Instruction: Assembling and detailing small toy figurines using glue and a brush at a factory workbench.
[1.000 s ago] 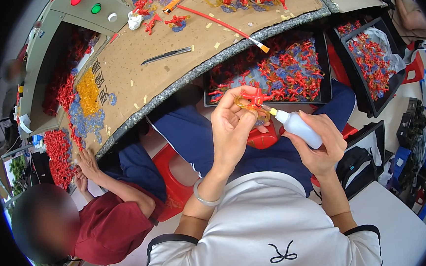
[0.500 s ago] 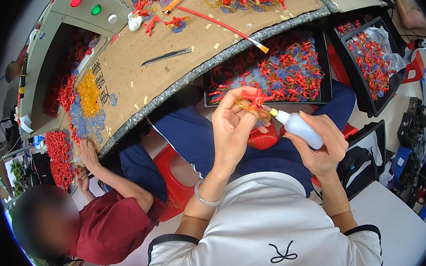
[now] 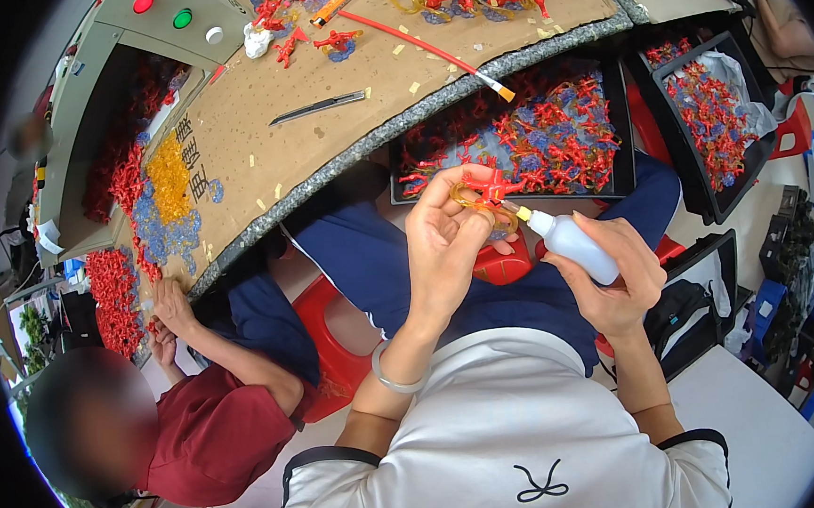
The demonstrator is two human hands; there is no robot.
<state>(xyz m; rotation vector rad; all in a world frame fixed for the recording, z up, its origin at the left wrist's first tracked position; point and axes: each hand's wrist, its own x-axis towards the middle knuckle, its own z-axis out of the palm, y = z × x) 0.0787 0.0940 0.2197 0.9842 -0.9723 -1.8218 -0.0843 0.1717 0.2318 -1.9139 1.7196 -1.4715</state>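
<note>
Between the thumb and fingers of my left hand is a small red toy figure with clear yellow and bluish parts. My right hand is wrapped round a white squeeze bottle with a yellowish nozzle. The bottle is tilted so that its tip points left, at the figure's yellow part. Tip and figure meet or nearly meet; I cannot tell which. Both hands are held over my lap, in front of a black tray full of similar red, blue and yellow figures.
On the brown-covered table lie a cutter knife, a red-handled brush and more figures. A second tray stands at the right. A grey machine is at far left, above a co-worker in a red shirt.
My hands, the figure and the bottle keep almost the same place. At the left, the co-worker's head and arm have shifted slightly, and their hand has moved a little downward.
</note>
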